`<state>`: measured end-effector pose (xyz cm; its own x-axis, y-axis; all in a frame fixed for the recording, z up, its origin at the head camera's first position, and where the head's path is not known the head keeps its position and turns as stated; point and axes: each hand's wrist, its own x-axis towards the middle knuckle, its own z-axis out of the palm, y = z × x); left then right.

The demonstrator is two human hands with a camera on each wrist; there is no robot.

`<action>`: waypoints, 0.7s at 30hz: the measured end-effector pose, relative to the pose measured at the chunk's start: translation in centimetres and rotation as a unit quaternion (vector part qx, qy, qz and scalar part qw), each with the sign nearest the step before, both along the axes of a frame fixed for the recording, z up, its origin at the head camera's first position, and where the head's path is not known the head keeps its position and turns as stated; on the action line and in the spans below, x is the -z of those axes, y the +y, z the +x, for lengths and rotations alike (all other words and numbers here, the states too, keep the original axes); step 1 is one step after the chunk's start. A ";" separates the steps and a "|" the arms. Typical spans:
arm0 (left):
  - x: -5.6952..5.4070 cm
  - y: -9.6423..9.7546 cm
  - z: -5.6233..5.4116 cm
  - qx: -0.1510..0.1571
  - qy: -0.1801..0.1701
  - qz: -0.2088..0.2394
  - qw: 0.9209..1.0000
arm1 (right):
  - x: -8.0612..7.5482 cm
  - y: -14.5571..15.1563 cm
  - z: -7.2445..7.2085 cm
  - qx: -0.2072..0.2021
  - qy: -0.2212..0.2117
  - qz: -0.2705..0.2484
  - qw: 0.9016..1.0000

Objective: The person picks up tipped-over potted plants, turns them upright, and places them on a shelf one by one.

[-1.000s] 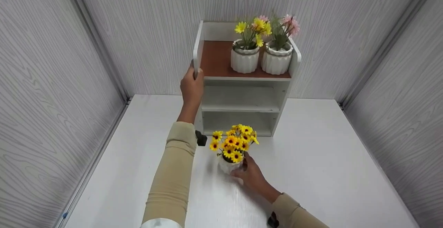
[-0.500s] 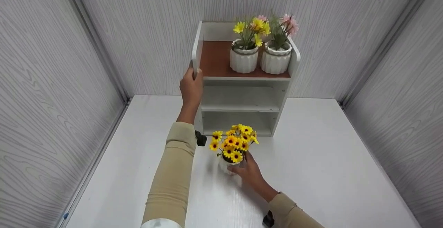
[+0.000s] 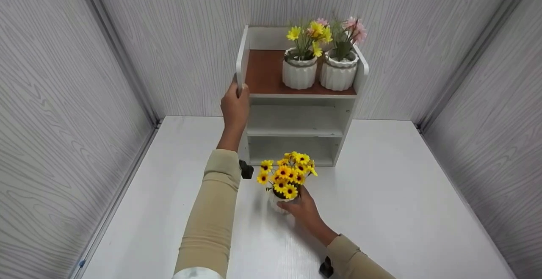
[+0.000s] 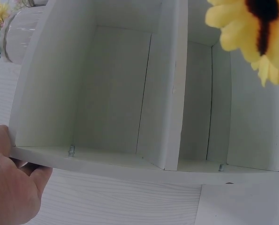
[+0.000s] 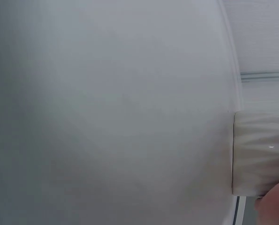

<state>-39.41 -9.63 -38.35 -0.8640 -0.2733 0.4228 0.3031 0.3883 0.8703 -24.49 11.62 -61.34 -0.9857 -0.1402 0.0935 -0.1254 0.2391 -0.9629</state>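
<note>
My left hand (image 3: 235,107) grips the front edge of the left side panel of a small white shelf unit (image 3: 296,97). In the left wrist view, that hand (image 4: 12,180) sits at the panel's end, beside the bare compartments. In front of the shelf stands a white ribbed flowerpot (image 3: 277,205) with yellow, dark-centred flowers (image 3: 288,173). My right hand (image 3: 305,211) holds this pot from its right side, thumb across the front; the other fingers are mostly hidden behind it. The right wrist view shows the pot's wall (image 5: 259,154) with part of the hand (image 5: 275,206) against it.
On the shelf's reddish-brown top stand two white pots, one with yellow flowers (image 3: 300,73) and one with pink flowers (image 3: 338,75). The white table (image 3: 389,211) is bounded by grey wood-grain panels (image 3: 478,114) at both sides and the back.
My right thumb has shifted left and up across the front of the pot, and the right forearm has moved slightly left. The left hand stays on the panel.
</note>
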 end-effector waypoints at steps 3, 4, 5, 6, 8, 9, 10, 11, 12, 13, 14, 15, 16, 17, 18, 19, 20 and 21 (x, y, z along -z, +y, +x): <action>0.0 -0.1 0.0 -0.001 -0.001 0.000 1.000 | 0.1 0.0 -0.1 0.001 0.012 0.003 1.000; 0.1 -0.1 0.0 -0.001 -0.001 0.000 1.000 | 0.1 0.0 -0.1 0.001 0.014 0.004 1.000; 0.1 -0.1 -0.1 -0.001 -0.001 -0.002 1.000 | 0.2 0.0 -0.1 0.003 0.015 0.006 1.000; 0.1 -0.1 -0.1 0.000 -0.001 -0.002 1.000 | 0.2 0.0 -0.1 0.005 0.017 0.008 1.000; 0.2 -0.1 -0.1 0.002 0.000 0.000 1.000 | 0.3 0.0 -0.1 0.010 0.017 0.008 1.000; 0.2 -0.1 -0.1 0.004 0.000 -0.001 1.000 | 0.3 0.0 -0.1 0.013 0.015 0.011 1.000; 0.3 -0.1 -0.1 0.005 0.002 -0.001 1.000 | 0.3 0.0 -0.1 0.016 0.015 0.014 1.000; 0.3 -0.1 -0.1 0.005 0.002 -0.002 1.000 | 0.2 0.0 -0.1 0.017 0.017 0.015 1.000; 0.3 -0.1 -0.1 0.005 0.003 -0.002 1.000 | 0.2 0.0 -0.1 0.020 0.016 0.015 1.000; 0.3 -0.2 -0.2 0.005 0.004 -0.003 1.000 | 0.1 0.0 -0.1 0.022 0.015 0.014 1.000; 0.3 -0.2 -0.2 0.005 0.004 -0.003 1.000 | 0.1 0.0 0.0 0.024 0.018 0.016 0.999; 0.3 -0.2 -0.2 0.004 0.003 -0.003 1.000 | 0.0 0.0 0.0 0.026 0.018 0.017 0.999; 0.3 -0.2 -0.2 0.003 0.004 -0.003 1.000 | -0.1 0.0 0.0 0.027 0.018 0.016 0.999; 0.2 -0.2 -0.2 0.002 0.004 -0.002 1.000 | -0.2 0.0 0.1 0.028 0.018 0.014 0.999; 0.2 -0.2 -0.2 0.001 0.005 -0.002 1.000 | -0.3 0.0 0.2 0.031 0.016 0.015 0.999; 0.2 -0.2 -0.2 0.002 0.005 -0.003 1.000 | -0.4 0.0 0.2 0.033 0.019 0.017 0.999; 0.2 -0.2 -0.2 0.000 0.006 -0.005 1.000 | -0.5 0.0 0.2 0.035 0.021 0.017 0.999; 0.2 -0.2 -0.2 -0.002 0.007 -0.009 1.000 | -0.6 0.1 0.3 0.038 0.020 0.018 0.999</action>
<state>-39.58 -9.79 -38.58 -0.8572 -0.2687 0.4394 0.3137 0.4042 0.8592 -24.21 11.69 -60.73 -0.9891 -0.0683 0.1303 -0.1444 0.2830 -0.9482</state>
